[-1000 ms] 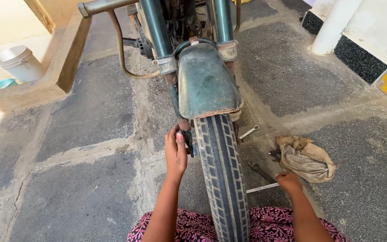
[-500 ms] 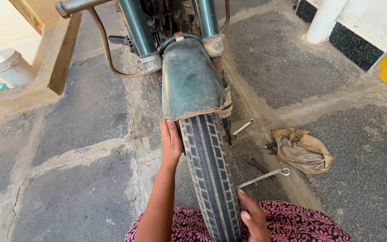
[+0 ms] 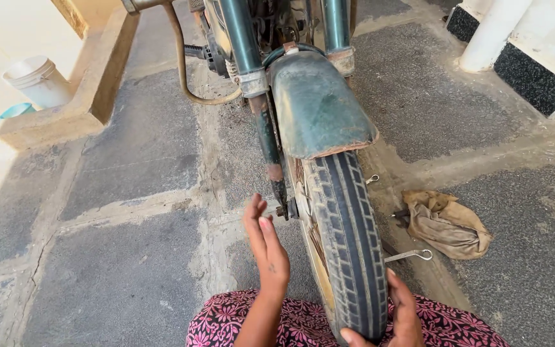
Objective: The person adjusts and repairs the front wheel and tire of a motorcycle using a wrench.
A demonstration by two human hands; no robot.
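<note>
Fingers of left hand (image 3: 266, 247) straight, together, free; right hand (image 3: 398, 315) cups tyre (image 3: 348, 238); white bucket (image 3: 38, 80), contents hidden.

I see the tyre (image 3: 348, 244) is matt black rubber with worn, dusty grooves. The mudguard (image 3: 316, 106) above it is painted metal, dull green, with rust along its chipped lower edge. The fork tubes (image 3: 242, 38) are metal too, a bit glossy at the top and rusty lower down. The floor (image 3: 123, 270) is rough grey stone with pale sandy joints. The rag (image 3: 448, 225) is crumpled brown cloth. The spanner (image 3: 409, 256) is shiny bare metal. The bucket (image 3: 38, 80) looks like smooth white plastic.
</note>
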